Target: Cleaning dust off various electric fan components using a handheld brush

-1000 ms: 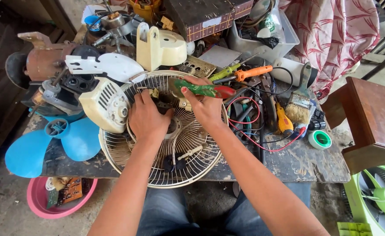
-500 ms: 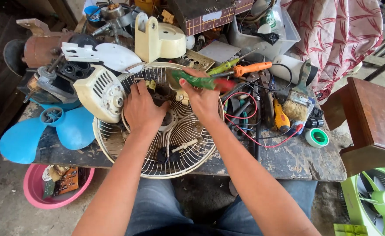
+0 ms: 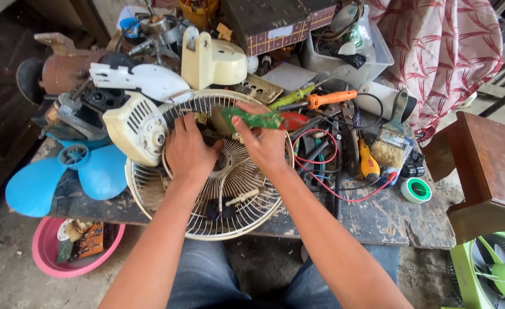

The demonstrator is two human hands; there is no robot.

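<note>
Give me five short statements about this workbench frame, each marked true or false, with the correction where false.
1. Both hands rest on a wire fan guard. True.
2. The right hand holds a paintbrush. False: it grips green-handled pliers; the paintbrush lies on the table.
3. A blue fan blade lies left of the guard. True.
4. The orange-handled screwdriver is in the left hand. False: it lies on the bench.
5. A pink basin sits on the ground. True.

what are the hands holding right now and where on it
The right hand grips a green-handled tool by its handle. The left hand rests on the fan grille, clasping nothing visible.
</note>
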